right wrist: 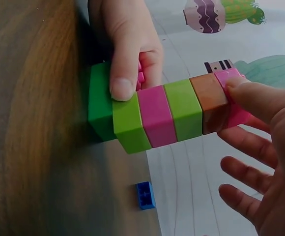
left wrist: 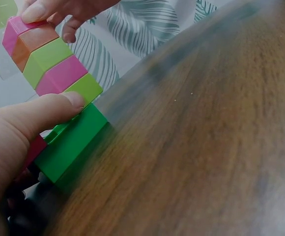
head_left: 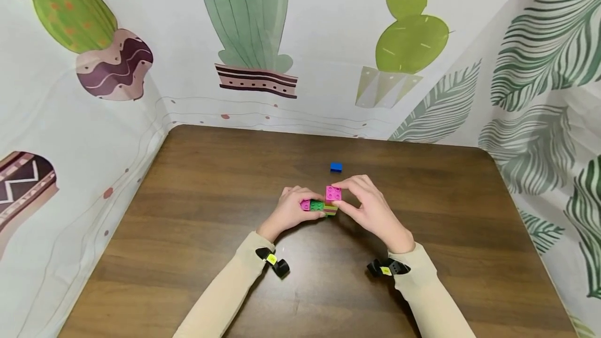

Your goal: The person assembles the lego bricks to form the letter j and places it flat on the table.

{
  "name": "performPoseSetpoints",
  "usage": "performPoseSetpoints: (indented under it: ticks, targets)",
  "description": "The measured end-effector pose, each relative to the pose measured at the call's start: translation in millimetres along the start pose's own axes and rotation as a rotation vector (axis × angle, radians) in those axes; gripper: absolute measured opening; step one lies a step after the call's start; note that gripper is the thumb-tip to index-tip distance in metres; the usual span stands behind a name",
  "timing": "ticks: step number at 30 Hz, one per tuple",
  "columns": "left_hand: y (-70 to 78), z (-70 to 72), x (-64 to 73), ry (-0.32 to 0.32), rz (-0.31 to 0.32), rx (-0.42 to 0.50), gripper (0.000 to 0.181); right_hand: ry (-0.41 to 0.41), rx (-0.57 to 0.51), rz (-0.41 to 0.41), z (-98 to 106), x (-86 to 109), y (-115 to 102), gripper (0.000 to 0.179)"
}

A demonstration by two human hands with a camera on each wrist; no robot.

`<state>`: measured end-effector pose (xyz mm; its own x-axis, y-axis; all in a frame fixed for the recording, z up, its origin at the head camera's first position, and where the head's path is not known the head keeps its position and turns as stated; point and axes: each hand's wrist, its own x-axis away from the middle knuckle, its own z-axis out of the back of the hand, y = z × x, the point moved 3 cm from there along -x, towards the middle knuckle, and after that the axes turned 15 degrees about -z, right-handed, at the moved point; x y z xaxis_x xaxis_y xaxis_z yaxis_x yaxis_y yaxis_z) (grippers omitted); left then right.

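A tower of toy building bricks stands on a long green brick [head_left: 316,206]. Up from it come a lime brick [right wrist: 131,125], a pink brick [right wrist: 157,116], another lime brick [right wrist: 183,109], an orange-brown brick [right wrist: 209,103] and a pink top brick [head_left: 334,193]. My left hand [head_left: 293,207] grips the tower's base, its thumb on the lowest lime brick. Another pink brick [head_left: 305,205] sits at the green brick's left end, partly hidden by that hand. With thumb and finger, my right hand [head_left: 373,212] pinches the pink top brick; its other fingers are spread.
A blue brick [head_left: 336,167] lies apart on the brown wooden table [head_left: 225,171], beyond the tower. Cloth printed with cacti and leaves [head_left: 328,40] hangs along the table's back and sides. Each wrist wears a black strap with a small camera.
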<state>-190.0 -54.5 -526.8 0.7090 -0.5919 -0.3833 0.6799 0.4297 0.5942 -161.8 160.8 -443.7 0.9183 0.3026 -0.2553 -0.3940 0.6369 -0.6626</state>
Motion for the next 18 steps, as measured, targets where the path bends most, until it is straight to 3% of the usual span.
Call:
performPoseSetpoints:
  ticks: [7,18]
  targets:
    - [-0.2,0.1,0.0,-0.01,0.005,0.014,0.038,-0.027,-0.028,-0.084,-1.7,2.2,0.8,0.035]
    - [0.6,2.0,-0.4,0.001,-0.003,0.004,0.037,0.002,0.04,-0.063,-1.7,3.7,-1.6,0.039]
